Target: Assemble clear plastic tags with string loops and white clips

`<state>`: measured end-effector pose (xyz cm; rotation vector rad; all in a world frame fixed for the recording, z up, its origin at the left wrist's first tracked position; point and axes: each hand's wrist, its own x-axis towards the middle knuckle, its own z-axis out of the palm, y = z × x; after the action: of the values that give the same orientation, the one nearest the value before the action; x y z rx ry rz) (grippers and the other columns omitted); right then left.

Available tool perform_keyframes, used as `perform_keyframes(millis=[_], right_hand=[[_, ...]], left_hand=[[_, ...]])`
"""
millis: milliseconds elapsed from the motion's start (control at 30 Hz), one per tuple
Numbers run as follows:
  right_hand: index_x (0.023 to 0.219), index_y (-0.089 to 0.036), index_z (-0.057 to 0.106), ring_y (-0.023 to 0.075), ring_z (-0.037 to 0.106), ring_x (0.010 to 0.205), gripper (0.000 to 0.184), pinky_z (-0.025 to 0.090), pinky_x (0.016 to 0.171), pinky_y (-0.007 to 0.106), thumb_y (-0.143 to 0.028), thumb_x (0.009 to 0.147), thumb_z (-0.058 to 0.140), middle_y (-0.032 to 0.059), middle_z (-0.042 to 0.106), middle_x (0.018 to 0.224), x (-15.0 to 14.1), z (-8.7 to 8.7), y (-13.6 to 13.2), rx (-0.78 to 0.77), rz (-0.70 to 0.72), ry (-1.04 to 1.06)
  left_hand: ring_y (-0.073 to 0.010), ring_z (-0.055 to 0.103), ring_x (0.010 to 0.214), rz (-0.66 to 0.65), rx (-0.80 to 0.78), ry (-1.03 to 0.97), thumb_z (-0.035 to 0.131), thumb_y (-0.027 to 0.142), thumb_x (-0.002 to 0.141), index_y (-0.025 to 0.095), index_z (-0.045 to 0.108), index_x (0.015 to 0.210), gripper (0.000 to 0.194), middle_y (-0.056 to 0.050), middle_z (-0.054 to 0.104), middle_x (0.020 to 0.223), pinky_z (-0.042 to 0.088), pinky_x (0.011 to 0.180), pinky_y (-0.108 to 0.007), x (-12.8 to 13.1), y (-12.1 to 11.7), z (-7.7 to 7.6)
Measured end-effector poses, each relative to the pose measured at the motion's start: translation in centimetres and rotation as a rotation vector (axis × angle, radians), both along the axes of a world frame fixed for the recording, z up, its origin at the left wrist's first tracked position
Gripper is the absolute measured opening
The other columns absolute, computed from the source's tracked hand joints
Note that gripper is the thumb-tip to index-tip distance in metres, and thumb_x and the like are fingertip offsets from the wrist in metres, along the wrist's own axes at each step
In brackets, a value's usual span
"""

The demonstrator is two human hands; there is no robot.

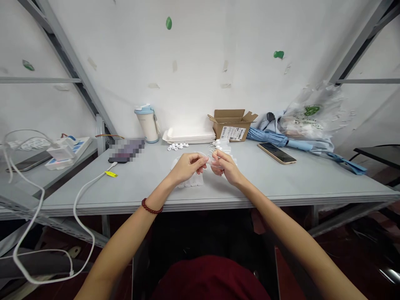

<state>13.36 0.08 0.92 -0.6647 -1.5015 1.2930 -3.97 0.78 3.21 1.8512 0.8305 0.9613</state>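
Observation:
My left hand (pixel 190 166), with a dark red bead bracelet at the wrist, has its thumb and fingers pinched together. Whatever lies in that pinch is too small to make out. Almost touching it, my right hand (pixel 225 166) is closed on a small clear plastic piece (pixel 213 162), mostly covered by the fingers. Under and beside my left hand lie several small translucent plastic containers (pixel 194 180). Small white caps (pixel 178 146) sit in a group behind my left hand. Behind my right hand, more small white and clear plastic parts (pixel 221 143) are partly hidden.
At the back stand a tumbler (pixel 148 124), stacked white trays (pixel 189 135) and an open cardboard box (pixel 233 125). A phone (pixel 276 153), a folded blue umbrella (pixel 281 138) and a plastic bag (pixel 312 114) lie right. A white cable (pixel 81 189) hangs over the left front edge.

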Motion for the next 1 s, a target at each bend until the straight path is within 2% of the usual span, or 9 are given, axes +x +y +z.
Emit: perform_keyframes(millis=[200, 333, 467, 533, 600, 700, 833, 1000], right_hand=[[0.073, -0.023, 0.032, 0.0067, 0.025, 0.042, 0.023, 0.018, 0.043, 0.020, -0.025, 0.073, 0.055, -0.0105, 0.028, 0.049, 0.1, 0.3, 0.0, -0.105, 0.024, 0.059], [0.074, -0.023, 0.033, 0.0067, 0.026, 0.042, 0.021, 0.018, 0.042, 0.019, -0.027, 0.074, 0.054, -0.0105, 0.029, 0.049, 0.0, 0.5, -0.1, -0.126, 0.020, 0.052], [0.077, -0.023, 0.036, 0.0078, 0.030, 0.042, 0.016, 0.021, 0.043, 0.020, -0.031, 0.078, 0.050, -0.0099, 0.035, 0.048, -0.1, 0.4, -0.1, -0.079, 0.009, -0.023], [0.078, -0.023, 0.038, 0.0085, 0.033, 0.043, 0.017, 0.024, 0.045, 0.021, -0.034, 0.081, 0.050, -0.0095, 0.037, 0.048, -0.2, 0.2, 0.0, -0.008, -0.093, -0.076], [0.079, -0.022, 0.041, 0.0094, 0.037, 0.047, 0.019, 0.028, 0.048, 0.022, -0.038, 0.083, 0.050, -0.0084, 0.040, 0.050, -0.2, 0.0, 0.2, 0.101, -0.264, -0.145], [0.086, -0.020, 0.049, 0.0117, 0.047, 0.058, 0.019, 0.034, 0.055, 0.024, -0.039, 0.085, 0.050, -0.0040, 0.049, 0.060, -0.3, -0.4, 0.4, 0.268, -0.447, -0.282], [0.098, -0.018, 0.054, 0.0152, 0.056, 0.070, 0.022, 0.039, 0.059, 0.026, -0.035, 0.087, 0.047, 0.0022, 0.057, 0.074, -0.3, -0.8, 0.7, 0.396, -0.519, -0.395], [0.098, -0.018, 0.057, 0.0155, 0.058, 0.067, 0.021, 0.041, 0.059, 0.026, -0.033, 0.087, 0.048, 0.0036, 0.062, 0.075, -0.2, -1.0, 0.8, 0.446, -0.559, -0.423]], left_hand=[[-0.0139, 0.058, 0.071, -0.033, 0.079, -0.016, 0.062, 0.044, 0.078, 0.014, 0.067, 0.088, 0.032, -0.008, 0.066, 0.095, 0.049, 0.064, -0.027, -0.2, -0.1, 0.2], [-0.0126, 0.057, 0.065, -0.024, 0.043, 0.028, 0.061, 0.045, 0.079, 0.015, 0.067, 0.085, 0.032, -0.005, 0.066, 0.080, 0.048, 0.062, -0.026, -0.4, 0.1, 0.2], [-0.0105, 0.054, 0.058, -0.023, -0.037, 0.003, 0.060, 0.047, 0.079, 0.014, 0.064, 0.069, 0.035, -0.002, 0.062, 0.067, 0.046, 0.059, -0.025, -0.2, 0.0, 0.2], [-0.0093, 0.051, 0.054, 0.028, -0.088, -0.052, 0.064, 0.046, 0.076, 0.014, 0.060, 0.063, 0.035, -0.001, 0.058, 0.063, 0.045, 0.056, -0.024, 0.0, 0.0, 0.1], [-0.0087, 0.049, 0.053, 0.120, -0.150, -0.100, 0.065, 0.046, 0.074, 0.014, 0.058, 0.060, 0.036, 0.000, 0.055, 0.060, 0.043, 0.053, -0.023, 0.1, 0.1, 0.1], [-0.0089, 0.050, 0.054, 0.220, -0.232, -0.146, 0.065, 0.047, 0.074, 0.013, 0.061, 0.066, 0.035, 0.000, 0.056, 0.062, 0.042, 0.051, -0.023, 0.1, 0.4, 0.0], [-0.0083, 0.047, 0.048, 0.231, -0.312, -0.144, 0.059, 0.048, 0.080, 0.014, 0.058, 0.065, 0.038, 0.001, 0.051, 0.056, 0.039, 0.049, -0.023, 0.0, 0.5, -0.1], [-0.0060, 0.037, 0.041, 0.215, -0.326, -0.110, 0.049, 0.045, 0.088, 0.015, 0.050, 0.060, 0.041, 0.006, 0.036, 0.049, 0.035, 0.046, -0.022, 0.0, 0.3, -0.1]])
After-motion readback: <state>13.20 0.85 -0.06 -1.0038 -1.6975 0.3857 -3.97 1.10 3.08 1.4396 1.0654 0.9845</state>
